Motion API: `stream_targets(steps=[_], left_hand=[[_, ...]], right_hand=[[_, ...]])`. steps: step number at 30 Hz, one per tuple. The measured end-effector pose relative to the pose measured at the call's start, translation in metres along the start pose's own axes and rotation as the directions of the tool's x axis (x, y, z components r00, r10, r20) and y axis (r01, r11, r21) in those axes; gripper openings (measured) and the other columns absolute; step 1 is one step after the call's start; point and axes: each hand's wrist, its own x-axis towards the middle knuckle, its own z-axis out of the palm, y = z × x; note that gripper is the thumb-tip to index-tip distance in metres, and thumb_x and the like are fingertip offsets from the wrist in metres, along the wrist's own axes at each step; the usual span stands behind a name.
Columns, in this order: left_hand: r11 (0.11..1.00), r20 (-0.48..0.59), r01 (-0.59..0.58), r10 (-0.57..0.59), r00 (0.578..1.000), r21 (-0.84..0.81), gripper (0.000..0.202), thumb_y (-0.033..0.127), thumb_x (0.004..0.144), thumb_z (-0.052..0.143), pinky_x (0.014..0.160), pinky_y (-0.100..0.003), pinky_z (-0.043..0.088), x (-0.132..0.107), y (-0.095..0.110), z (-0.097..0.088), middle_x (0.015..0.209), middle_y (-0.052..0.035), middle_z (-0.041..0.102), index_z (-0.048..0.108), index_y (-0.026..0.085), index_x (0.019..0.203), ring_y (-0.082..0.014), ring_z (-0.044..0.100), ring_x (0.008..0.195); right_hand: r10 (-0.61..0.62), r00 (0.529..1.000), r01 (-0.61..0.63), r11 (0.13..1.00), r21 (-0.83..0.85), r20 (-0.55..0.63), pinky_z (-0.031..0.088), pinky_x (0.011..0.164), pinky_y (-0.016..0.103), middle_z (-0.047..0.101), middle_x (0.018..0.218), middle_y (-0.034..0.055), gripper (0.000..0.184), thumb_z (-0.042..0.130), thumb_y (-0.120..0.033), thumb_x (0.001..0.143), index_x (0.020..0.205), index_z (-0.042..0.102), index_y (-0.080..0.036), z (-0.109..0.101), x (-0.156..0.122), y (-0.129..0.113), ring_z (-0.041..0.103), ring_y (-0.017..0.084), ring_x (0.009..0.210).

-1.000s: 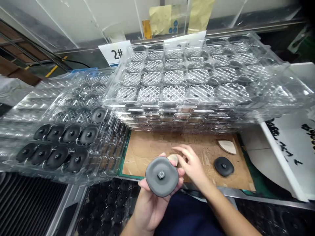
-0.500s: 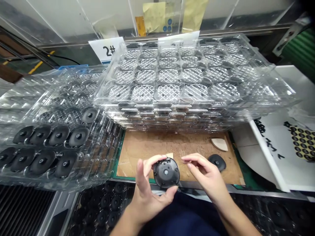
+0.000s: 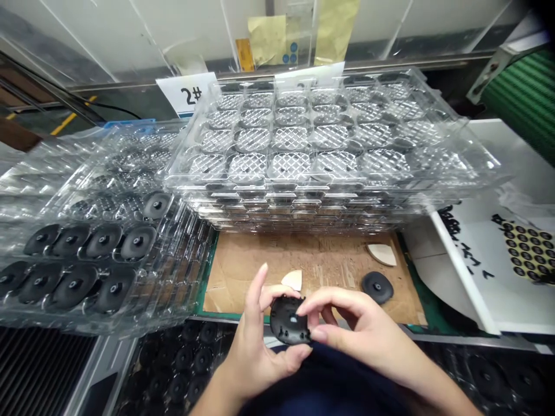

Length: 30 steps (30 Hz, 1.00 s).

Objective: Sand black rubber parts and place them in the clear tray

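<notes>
A round black part (image 3: 287, 323) is held low in the middle of the view, its hollow underside turned up. My left hand (image 3: 260, 341) grips its edge between thumb and fingers, index finger raised. My right hand (image 3: 359, 335) pinches the part's centre from the right with thumb and forefinger. Whether something small sits between those fingertips is hidden. Another black part (image 3: 377, 287) lies on the brown board (image 3: 329, 260) to the right, apart from both hands.
A stack of clear blister trays (image 3: 321, 150) stands behind the board. A clear tray with several black parts (image 3: 82, 260) lies at the left. Two beige wedges (image 3: 293, 279) lie on the board. A white sheet with dark dots (image 3: 526, 254) is at the right.
The part was flipped from its smooth grey face to its hollow black underside. My right hand then came in from the right and closed its fingertips on the centre.
</notes>
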Motion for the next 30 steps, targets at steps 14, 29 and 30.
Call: stream_targets(steps=[14,29,30], left_hand=[[0.981,0.153,0.101,-0.126,0.98,0.164,0.022,0.022,0.081,0.057,0.076,-0.026,0.052,0.026,0.0,0.009,0.09,-0.0032,0.077,0.073,0.03,0.094,-0.0215,0.07,0.082],[0.512,0.226,-0.471,0.469,0.854,0.718,0.023,0.036,0.083,0.056,0.093,-0.045,0.044,0.246,0.134,0.103,0.129,-0.0064,0.061,0.074,0.021,0.084,-0.0277,0.057,0.112],[0.502,0.236,-0.451,0.434,0.869,0.738,0.025,0.035,0.084,0.055,0.096,-0.047,0.043,0.26,0.132,0.112,0.132,-0.0089,0.057,0.074,0.018,0.082,-0.0298,0.054,0.116]], right_hand=[[0.19,0.958,-0.021,0.793,0.609,-0.215,0.027,0.045,0.016,0.046,0.059,-0.0061,0.021,0.074,-0.034,0.067,0.078,0.065,-0.019,-0.014,-0.001,0.047,0.033,0.004,0.046],[0.116,0.92,0.263,0.524,0.81,-0.374,0.018,0.037,0.017,0.038,0.046,-0.0106,0.022,0.073,-0.033,0.067,0.075,0.057,-0.018,-0.07,-0.056,0.047,0.016,0.001,0.033],[0.107,0.919,0.267,0.54,0.798,-0.38,0.018,0.036,0.017,0.038,0.045,-0.0107,0.024,0.074,-0.035,0.066,0.073,0.057,-0.018,-0.07,-0.058,0.05,0.016,0.001,0.032]])
